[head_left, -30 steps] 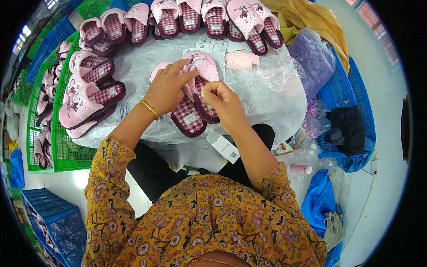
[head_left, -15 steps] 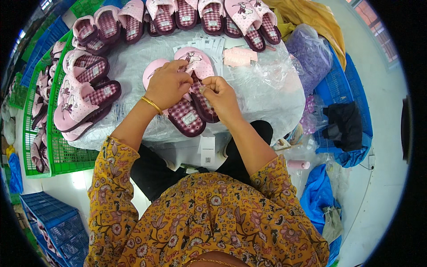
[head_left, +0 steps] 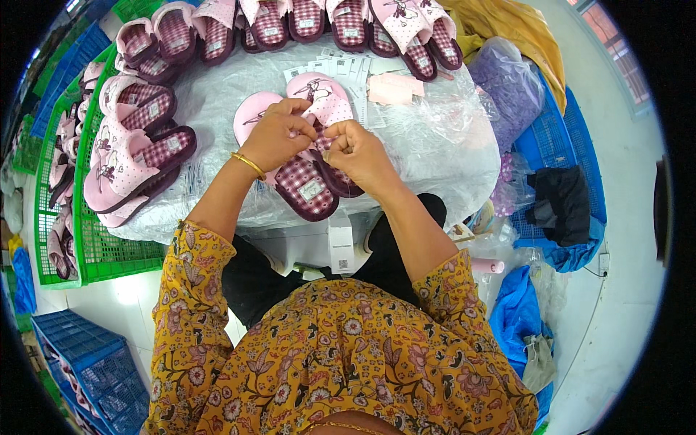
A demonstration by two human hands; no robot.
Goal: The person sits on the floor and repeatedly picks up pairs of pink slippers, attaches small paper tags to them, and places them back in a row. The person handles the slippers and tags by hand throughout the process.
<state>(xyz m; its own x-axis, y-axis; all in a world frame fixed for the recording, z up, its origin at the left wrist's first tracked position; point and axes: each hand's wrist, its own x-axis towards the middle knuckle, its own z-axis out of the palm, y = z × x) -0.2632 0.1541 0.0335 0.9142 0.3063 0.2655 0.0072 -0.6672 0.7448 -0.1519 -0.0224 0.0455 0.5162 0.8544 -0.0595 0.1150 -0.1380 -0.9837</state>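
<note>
A pair of pink slippers with maroon checked insoles lies on the plastic-covered table in front of me: the left slipper [head_left: 308,196] and the right slipper [head_left: 317,90]. My left hand [head_left: 272,147] rests across the left slipper's upper, its fingertips pinched together at the opening of the right one. Opposite it, my right hand [head_left: 359,159] has thumb and forefinger closed over the right slipper's insole. Whatever thin thing lies between the fingertips is too small to make out. Below the slippers, a white tag [head_left: 341,249] shows at the table's near edge.
More pink slippers [head_left: 268,25] line the far edge, with others stacked at left [head_left: 130,159]. Paper slips [head_left: 341,67] and pink cards [head_left: 395,88] lie beyond my hands. A green crate [head_left: 109,250] stands left; a blue crate [head_left: 558,145] and a purple bag [head_left: 505,94] are right.
Both hands stay at the right slipper's opening. My right fingers have curled in and shifted slightly left, nearer the left fingertips. The slippers have hardly moved.
</note>
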